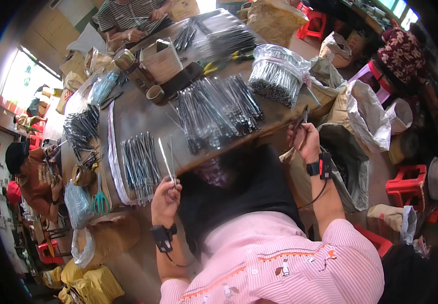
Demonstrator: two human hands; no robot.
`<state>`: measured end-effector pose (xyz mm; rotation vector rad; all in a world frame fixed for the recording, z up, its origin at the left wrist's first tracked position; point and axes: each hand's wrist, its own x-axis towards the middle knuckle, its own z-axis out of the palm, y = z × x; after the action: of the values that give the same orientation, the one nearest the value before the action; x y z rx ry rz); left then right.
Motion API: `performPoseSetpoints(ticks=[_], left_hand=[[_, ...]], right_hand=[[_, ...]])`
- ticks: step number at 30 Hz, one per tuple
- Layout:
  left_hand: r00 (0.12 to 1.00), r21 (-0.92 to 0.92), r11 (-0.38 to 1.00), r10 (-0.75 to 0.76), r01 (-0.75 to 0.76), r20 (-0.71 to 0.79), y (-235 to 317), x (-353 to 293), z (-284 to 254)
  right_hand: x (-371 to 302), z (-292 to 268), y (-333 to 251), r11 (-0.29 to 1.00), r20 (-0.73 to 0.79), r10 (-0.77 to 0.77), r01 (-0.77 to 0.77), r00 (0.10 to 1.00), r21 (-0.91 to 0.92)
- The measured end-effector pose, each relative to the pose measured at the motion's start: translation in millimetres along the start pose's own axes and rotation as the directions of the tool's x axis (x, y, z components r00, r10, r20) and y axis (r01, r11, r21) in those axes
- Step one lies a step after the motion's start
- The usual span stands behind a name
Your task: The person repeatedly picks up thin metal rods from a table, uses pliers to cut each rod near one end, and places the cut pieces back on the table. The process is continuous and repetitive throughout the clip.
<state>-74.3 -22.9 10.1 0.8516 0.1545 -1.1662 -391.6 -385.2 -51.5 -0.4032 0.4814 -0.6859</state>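
Note:
My left hand [166, 200] is closed on a couple of thin metal strips [166, 161], which point up over the table's near edge. Just left of it lies a row of similar thin metal strips [140, 162]. Beyond the table's right edge, my right hand [305, 141] is closed around a small dark hand tool, apparently pliers [305, 114], its tip pointing away from me. A large spread of metal strips [216, 111] covers the table between my hands. Farther right stands a plastic-wrapped bundle of thin rods [277, 73].
The table [138, 114] also bears a cardboard box [161, 61], a cup [155, 94] and yellow-handled pliers [210, 68]. Teal scissors [101, 196] are at the left. An open sack [348, 167] stands by my right arm. Co-workers sit across [127, 20] and at left [39, 175].

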Motion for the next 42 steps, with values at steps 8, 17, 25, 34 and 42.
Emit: performPoseSetpoints(ticks=[8,17,25,34,42], left_hand=[[0.994,0.149,0.983,0.109,-0.104,-0.026,-0.9,-13.7,23.3],[0.992,0.191,0.975,0.107,-0.118,0.065,-16.0,-9.3,33.1],[0.978,0.190,0.978,0.119,-0.086,-0.170,-14.3,-20.8,4.8],[0.992,0.204,0.972,0.124,-0.119,-0.014,-22.4,-12.1,20.1],[0.991,0.248,0.965,0.109,-0.086,-0.080,-22.6,-18.5,9.9]], right_hand=[[43.9,24.6,-17.5,0.735,-0.231,-0.403,0.163,0.885,-0.658],[41.7,34.5,-26.2,0.801,-0.311,-0.493,0.284,0.813,-0.527],[20.4,16.0,-38.4,0.984,-0.212,-0.086,0.049,0.974,-0.172],[38.3,23.6,-43.2,0.673,-0.133,-0.481,0.267,0.867,-0.689],[37.6,29.5,-54.6,0.628,-0.021,-0.466,0.314,0.885,-0.712]])
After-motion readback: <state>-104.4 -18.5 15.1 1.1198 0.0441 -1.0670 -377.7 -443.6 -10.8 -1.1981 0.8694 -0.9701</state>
